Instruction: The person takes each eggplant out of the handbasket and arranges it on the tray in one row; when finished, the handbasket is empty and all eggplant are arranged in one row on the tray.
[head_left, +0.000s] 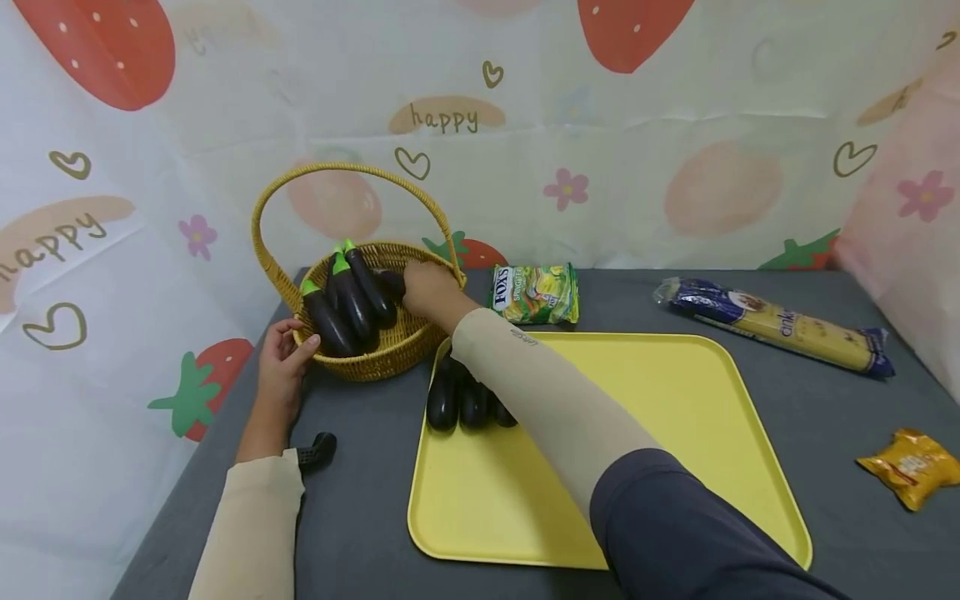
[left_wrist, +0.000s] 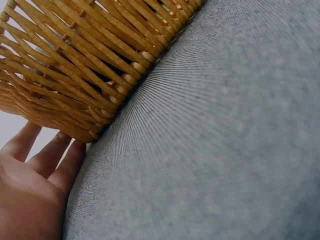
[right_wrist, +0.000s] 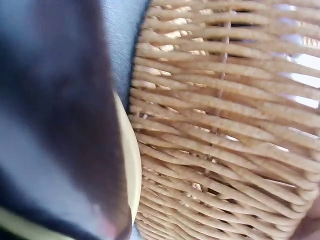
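A yellow wicker basket (head_left: 375, 364) with a tall handle stands at the back left, with several dark eggplants (head_left: 352, 304) in it. My left hand (head_left: 281, 367) holds the basket's left rim, thumb over the edge and fingers along the outside; in the left wrist view these fingers reach against the weave. Over the right rim, my right hand (head_left: 433, 293) reaches into the basket and grips another eggplant (head_left: 392, 284), its fingertips mostly hidden. More eggplants (head_left: 442, 400) lie on the yellow tray's left edge, partly covered by my right forearm.
The yellow tray (head_left: 480, 508) takes up the middle of the grey table. Behind it lies a green candy bag (head_left: 534, 293). At the right are a pasta pack (head_left: 780, 325) and a small orange packet (head_left: 911, 468). A printed cloth hangs behind the table.
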